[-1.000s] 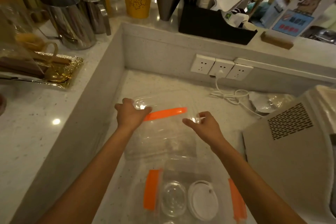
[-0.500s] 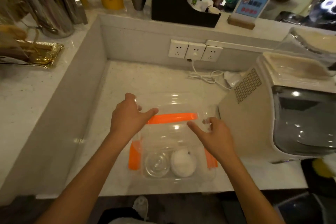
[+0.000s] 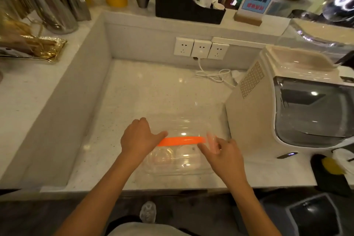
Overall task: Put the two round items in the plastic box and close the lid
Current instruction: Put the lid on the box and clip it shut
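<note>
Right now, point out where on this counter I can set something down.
Bare white speckled counter lies behind the clear plastic box with orange lid strip, up to the wall sockets, and left of the left hand. It is crowded on the right: the cream machine and the coiled white cable.

1. Head view: worn on the person's head, facing forward and steeply down over the bench (image 3: 153,86).
2. Close range: forearms enter from the bottom edge; wall sockets (image 3: 201,49) lie opposite.
</note>
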